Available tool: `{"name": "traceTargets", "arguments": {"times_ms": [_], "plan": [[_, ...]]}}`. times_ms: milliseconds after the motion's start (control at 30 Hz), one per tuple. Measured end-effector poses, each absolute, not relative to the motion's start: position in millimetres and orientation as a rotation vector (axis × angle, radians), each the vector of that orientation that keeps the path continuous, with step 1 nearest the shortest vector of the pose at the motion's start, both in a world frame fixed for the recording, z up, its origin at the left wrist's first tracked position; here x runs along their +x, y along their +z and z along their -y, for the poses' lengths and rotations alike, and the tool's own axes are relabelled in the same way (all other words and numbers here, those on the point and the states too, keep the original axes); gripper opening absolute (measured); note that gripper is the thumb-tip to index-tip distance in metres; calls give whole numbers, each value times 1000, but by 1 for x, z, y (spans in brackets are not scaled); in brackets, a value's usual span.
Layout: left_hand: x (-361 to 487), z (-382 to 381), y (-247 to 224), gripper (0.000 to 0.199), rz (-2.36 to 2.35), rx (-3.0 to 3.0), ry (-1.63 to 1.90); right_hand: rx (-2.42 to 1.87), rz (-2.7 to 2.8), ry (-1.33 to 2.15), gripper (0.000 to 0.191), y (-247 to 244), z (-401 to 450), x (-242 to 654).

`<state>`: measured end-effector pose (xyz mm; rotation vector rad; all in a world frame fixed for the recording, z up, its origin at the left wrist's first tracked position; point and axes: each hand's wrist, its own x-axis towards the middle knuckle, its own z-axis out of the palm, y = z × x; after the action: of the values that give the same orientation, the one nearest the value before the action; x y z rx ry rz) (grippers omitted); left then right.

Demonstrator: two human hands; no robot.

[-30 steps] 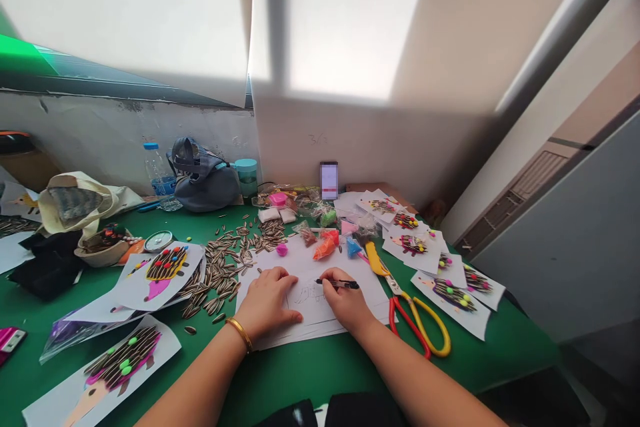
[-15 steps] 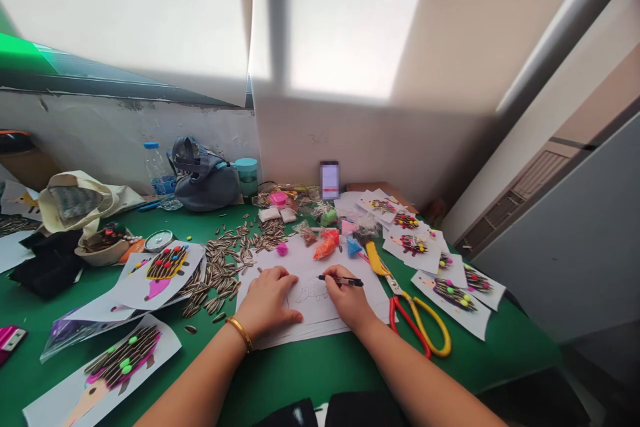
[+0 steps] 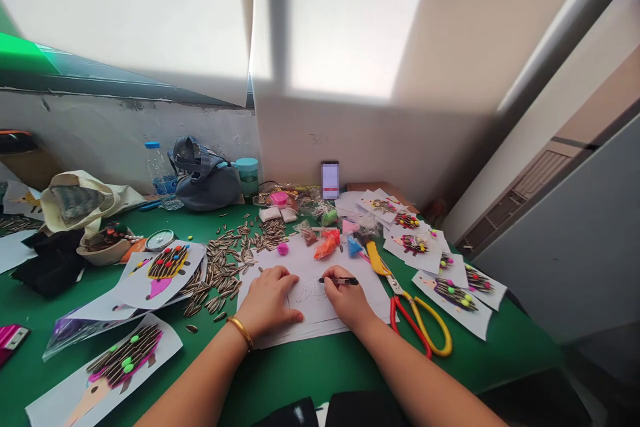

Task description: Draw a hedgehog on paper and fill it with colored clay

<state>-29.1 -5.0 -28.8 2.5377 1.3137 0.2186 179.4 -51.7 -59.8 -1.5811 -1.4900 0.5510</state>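
My left hand point(image 3: 267, 300) lies flat on a stack of white paper point(image 3: 373, 297), its thumb spread toward the middle of the sheet. A black pen point(image 3: 346, 281) is pinched in my right hand point(image 3: 347, 300), the tip at a faint line drawing point(image 3: 311, 291) of an animal-like outline with short legs. Between my hands the drawing is partly covered by my right fingers. A magenta lump of clay point(image 3: 283, 249) sits on the paper beyond my left hand. Striped sunflower seeds point(image 3: 220, 267) are spread to the left of the sheet.
Red-handled and yellow-handled scissors point(image 3: 417, 320) lie right of the paper. Hedgehog pictures with seed spines point(image 3: 455, 293) are at both sides. Bagged clay point(image 3: 327, 245), a phone point(image 3: 330, 180), a blue bag point(image 3: 206, 180) and a water bottle point(image 3: 163, 177) stand toward the wall.
The pen has tilted slightly and its rear end has swung a little to the left as my right fingers shifted. My left hand stays in place on the paper.
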Motion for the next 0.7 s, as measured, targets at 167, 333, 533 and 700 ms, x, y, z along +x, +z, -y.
{"name": "traceTargets", "arguments": {"times_ms": [167, 333, 533, 700], "plan": [[-29, 5, -29, 75, -1316, 2537, 221, -1570, 1468, 583, 15, -60, 54, 179], [-28, 5, -28, 75, -1322, 2521, 211, -1562, 1512, 554, 14, -61, 53, 178], [-29, 5, -28, 75, -1320, 2521, 207, -1568, 1483, 561, 14, -61, 53, 179], [-29, 6, -26, 76, -1326, 2517, 199, -1567, 1456, 556, 15, -59, 56, 181]]}}
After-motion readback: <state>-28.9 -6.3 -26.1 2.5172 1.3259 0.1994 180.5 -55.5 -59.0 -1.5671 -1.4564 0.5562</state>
